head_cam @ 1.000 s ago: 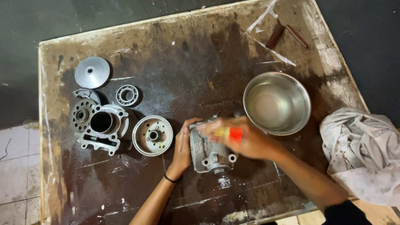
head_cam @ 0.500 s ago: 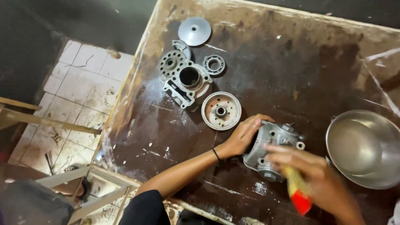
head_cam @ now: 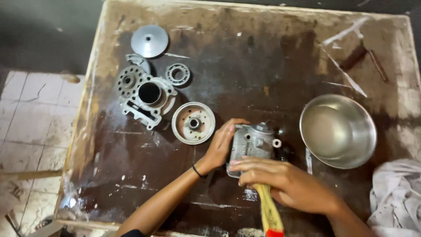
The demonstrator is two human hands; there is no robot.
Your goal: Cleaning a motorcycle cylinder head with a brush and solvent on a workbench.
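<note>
From the head view, the left hand (head_cam: 221, 147) grips the left side of a grey metal casting (head_cam: 251, 142) that lies on the stained table (head_cam: 245, 66), just left of a steel bowl (head_cam: 337, 131). The right hand (head_cam: 287, 184) is clenched around a yellow handle with a red end (head_cam: 269, 217), its fingers lying over the casting's near edge; the tool's working end is hidden, so what kind of tool it is cannot be told. Half a second ago the view was skewed and the right hand sat lower with the red end showing more; now the view has squared up and the hand has come onto the casting, which has stayed between both hands. That suggests work on the casting is under way. Left of it lie a round hub (head_cam: 193, 123), a cylinder block (head_cam: 147, 97), a bearing (head_cam: 177, 74) and a disc (head_cam: 149, 41); a white rag (head_cam: 397, 193) lies at right.
</note>
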